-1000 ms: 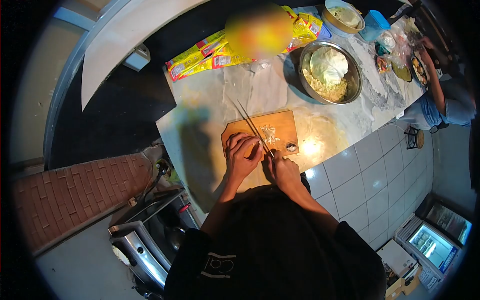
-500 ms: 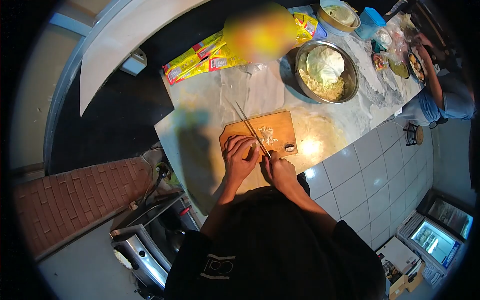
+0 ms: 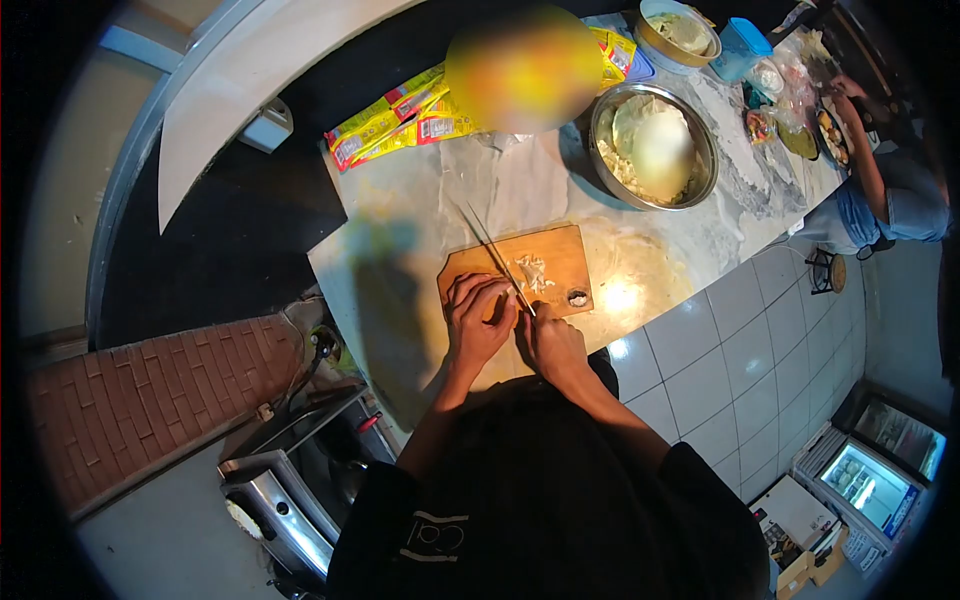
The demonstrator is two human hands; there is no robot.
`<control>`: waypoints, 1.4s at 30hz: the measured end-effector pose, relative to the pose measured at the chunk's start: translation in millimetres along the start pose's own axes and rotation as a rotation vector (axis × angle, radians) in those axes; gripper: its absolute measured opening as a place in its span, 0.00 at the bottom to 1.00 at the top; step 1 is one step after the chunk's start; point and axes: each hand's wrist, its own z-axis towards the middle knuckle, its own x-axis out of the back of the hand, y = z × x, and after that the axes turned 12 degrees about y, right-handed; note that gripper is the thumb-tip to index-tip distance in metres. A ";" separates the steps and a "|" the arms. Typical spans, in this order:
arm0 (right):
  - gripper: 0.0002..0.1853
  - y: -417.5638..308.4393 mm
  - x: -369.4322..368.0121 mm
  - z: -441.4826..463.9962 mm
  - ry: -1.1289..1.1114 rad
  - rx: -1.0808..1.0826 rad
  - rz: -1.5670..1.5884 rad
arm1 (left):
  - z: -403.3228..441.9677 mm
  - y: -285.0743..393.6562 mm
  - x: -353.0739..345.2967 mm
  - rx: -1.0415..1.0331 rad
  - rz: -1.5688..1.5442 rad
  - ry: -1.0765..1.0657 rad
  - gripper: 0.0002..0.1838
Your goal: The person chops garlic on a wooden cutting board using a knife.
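Note:
A wooden cutting board (image 3: 568, 252) lies near the counter's front edge. My right hand (image 3: 558, 343) is closed around the handle of a knife (image 3: 493, 246), whose long thin blade slants up and left across the board. My left hand (image 3: 477, 318) rests on the board's left side with fingers curled, pressing a small pale piece of food (image 3: 511, 292) against the blade's left side. Its kind is too small to tell. Right of the blade lie chopped white bits (image 3: 533, 272). The round hole (image 3: 577, 298) in the board's lower right corner shows something pale.
Behind the board stands a steel bowl (image 3: 708, 170) with cabbage and shredded pieces. Yellow packets (image 3: 400, 118) line the back edge. A second bowl (image 3: 650, 42) and a blue container (image 3: 741, 50) stand farther right. Another person's arm (image 3: 868, 160) reaches over a pan (image 3: 832, 138).
The knife and my right hand have shifted slightly left, towards my left fingers. My left hand stays almost in place. The other person's hand has moved a little.

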 end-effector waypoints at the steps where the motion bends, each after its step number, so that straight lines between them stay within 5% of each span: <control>1: 0.15 -1.2 -0.6 1.5 0.001 0.001 0.003 | -0.6 0.1 0.2 0.005 0.005 0.001 0.10; 42: 0.17 0.4 -6.0 -4.5 -0.009 -0.084 0.001 | -4.2 -3.4 -0.6 0.040 0.018 0.053 0.09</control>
